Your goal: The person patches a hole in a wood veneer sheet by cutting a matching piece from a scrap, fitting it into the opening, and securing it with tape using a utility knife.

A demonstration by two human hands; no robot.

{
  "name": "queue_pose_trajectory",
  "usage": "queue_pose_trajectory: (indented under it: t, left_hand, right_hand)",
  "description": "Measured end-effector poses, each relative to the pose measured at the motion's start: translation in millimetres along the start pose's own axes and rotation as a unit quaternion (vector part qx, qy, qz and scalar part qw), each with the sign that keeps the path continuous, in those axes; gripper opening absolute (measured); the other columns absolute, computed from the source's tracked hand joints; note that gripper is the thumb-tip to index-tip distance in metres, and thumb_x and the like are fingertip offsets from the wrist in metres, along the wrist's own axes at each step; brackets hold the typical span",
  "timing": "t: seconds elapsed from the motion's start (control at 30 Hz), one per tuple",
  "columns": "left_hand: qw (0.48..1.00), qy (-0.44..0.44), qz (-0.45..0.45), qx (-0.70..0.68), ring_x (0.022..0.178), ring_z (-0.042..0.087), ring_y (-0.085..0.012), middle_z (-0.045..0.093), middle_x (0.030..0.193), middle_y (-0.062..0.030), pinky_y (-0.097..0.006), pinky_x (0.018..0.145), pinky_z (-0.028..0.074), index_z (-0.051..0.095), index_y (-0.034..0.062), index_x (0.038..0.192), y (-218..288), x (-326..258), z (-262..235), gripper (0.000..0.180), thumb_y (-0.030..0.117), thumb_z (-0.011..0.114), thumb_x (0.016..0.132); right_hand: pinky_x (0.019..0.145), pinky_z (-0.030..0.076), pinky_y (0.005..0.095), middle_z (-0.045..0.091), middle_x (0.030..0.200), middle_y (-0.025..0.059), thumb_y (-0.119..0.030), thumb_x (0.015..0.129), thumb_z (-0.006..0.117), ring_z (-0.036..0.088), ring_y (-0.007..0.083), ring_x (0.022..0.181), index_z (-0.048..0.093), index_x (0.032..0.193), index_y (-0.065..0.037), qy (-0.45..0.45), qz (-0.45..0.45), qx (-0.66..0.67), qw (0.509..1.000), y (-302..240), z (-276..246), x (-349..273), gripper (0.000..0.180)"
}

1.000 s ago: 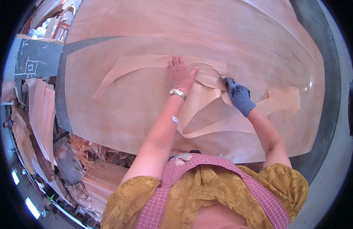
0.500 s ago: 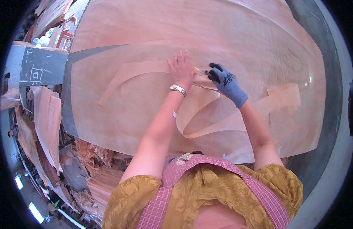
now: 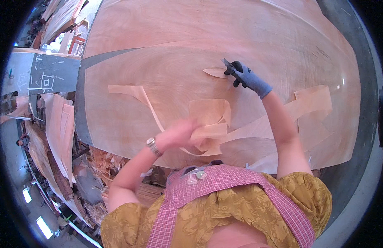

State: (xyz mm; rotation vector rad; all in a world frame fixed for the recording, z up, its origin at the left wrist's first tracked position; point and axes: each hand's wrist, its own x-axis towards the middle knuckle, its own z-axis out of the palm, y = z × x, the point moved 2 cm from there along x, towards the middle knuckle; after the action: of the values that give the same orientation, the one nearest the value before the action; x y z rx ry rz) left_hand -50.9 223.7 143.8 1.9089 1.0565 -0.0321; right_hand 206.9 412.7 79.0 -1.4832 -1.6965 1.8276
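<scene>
Since the earlier frame the bare left hand (image 3: 179, 134) has drawn back toward the body, gripping the long curved strip of pale wood veneer (image 3: 208, 124), which bunches at its fingers. The grey-gloved right hand (image 3: 243, 76) has reached forward, closed on a small dark blade (image 3: 226, 64) at a leaf-shaped veneer offcut (image 3: 215, 72) on the large veneer sheet (image 3: 166, 49)

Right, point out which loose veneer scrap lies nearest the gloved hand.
The small pointed leaf-shaped scrap, lying just left of the gloved right hand. The folded strip at the bare left hand and the long curved strip lie farther off.
</scene>
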Motion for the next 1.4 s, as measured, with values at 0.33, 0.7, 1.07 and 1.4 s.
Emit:
queue_pose_trajectory:
  t: [0.33, 0.7, 1.07, 1.4]
  left_hand:
    - [0.953, 0.269, -0.079, 0.111, 0.109, 0.059, -0.0393, 0.058, 0.121, -0.0282, -0.047, 0.091, 0.049, 0.033, -0.0050, 0.144, -41, 179, -8, 0.061, -0.001, 0.049, 0.086]
    - [0.979, 0.155, -0.128, -0.030, 0.108, 0.060, -0.0446, 0.062, 0.115, -0.0316, -0.049, 0.091, 0.049, 0.049, -0.0066, 0.124, -58, 200, -45, 0.037, 0.010, 0.049, 0.091]
    - [0.971, 0.183, -0.123, 0.092, 0.109, 0.062, -0.0359, 0.066, 0.117, -0.0200, -0.052, 0.093, 0.044, 0.054, 0.0076, 0.127, -58, 192, -32, 0.038, 0.008, 0.048, 0.090]
    - [0.881, 0.429, 0.002, 0.199, 0.117, 0.059, -0.0198, 0.062, 0.128, -0.0065, -0.041, 0.100, 0.036, 0.062, 0.0095, 0.121, -60, 170, 22, 0.035, 0.007, 0.050, 0.088]
  right_hand:
    - [0.049, 0.043, 0.0215, 0.069, 0.103, 0.0042, -0.038, 0.101, 0.053, 0.058, 0.0081, 0.065, 0.058, 0.116, -0.007, 0.114, -0.065, 0.193, 0.972, 13, 21, -24, 0.035]
    - [0.053, 0.038, 0.0163, 0.071, 0.102, 0.0033, -0.020, 0.097, 0.062, 0.052, 0.0005, 0.068, 0.066, 0.122, -0.006, 0.062, -0.073, 0.342, 0.935, 8, 147, -101, 0.029]
    - [0.062, 0.049, 0.0282, 0.071, 0.089, 0.0109, -0.019, 0.089, 0.070, 0.063, 0.0193, 0.069, 0.068, 0.104, -0.005, 0.062, -0.224, 0.010, 0.973, -6, 131, -134, 0.021]
    - [0.050, 0.037, 0.0185, 0.067, 0.075, 0.0012, -0.014, 0.090, 0.066, 0.050, 0.0022, 0.056, 0.072, 0.096, -0.004, 0.226, -0.104, 0.246, 0.937, 5, 41, -42, 0.012]
